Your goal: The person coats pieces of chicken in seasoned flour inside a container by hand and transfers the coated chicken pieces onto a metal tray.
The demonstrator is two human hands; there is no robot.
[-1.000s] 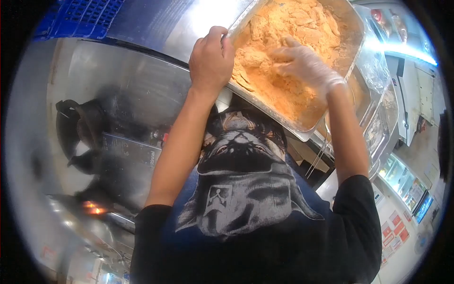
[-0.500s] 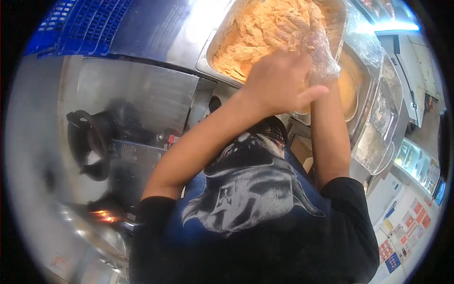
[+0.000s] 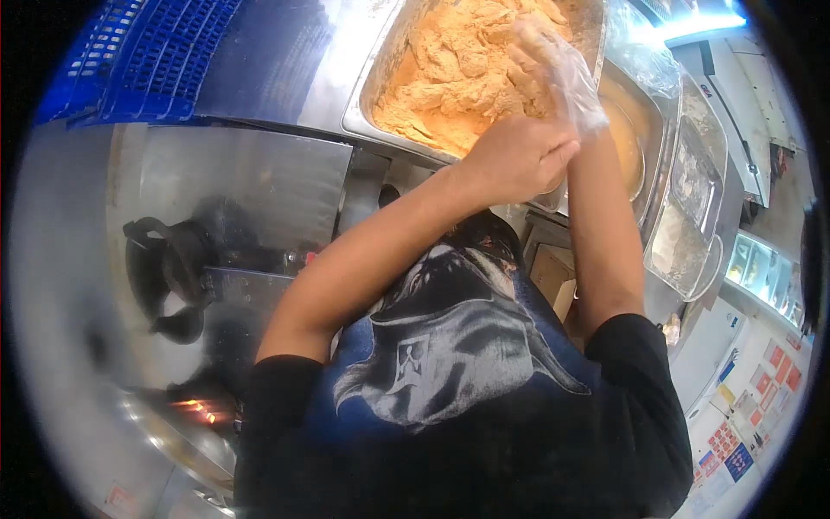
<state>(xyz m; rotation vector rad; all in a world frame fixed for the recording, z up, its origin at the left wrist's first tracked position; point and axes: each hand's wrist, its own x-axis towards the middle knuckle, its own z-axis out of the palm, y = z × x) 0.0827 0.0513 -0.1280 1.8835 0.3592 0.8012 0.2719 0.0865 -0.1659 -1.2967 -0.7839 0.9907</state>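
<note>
At the glove cuff (image 3: 590, 119), the left hand (image 3: 521, 157) closes — tray rim (image 3: 356, 124) released.

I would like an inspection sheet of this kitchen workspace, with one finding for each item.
Surface: steel counter, bright with reflections.
Job's things: deep metal tray holding orange, batter-like mix; beside it, orange liquid in another container.
Clutter: blue perforated crate and crumpled clear plastic near the tray.
Hands: right hand in a clear glove, over the mix; bare left hand at the right wrist; its exact grip cannot be told.
Cables: nothing seen.
Surroundings: dark pan, orange glow, notices on the wall.
</note>
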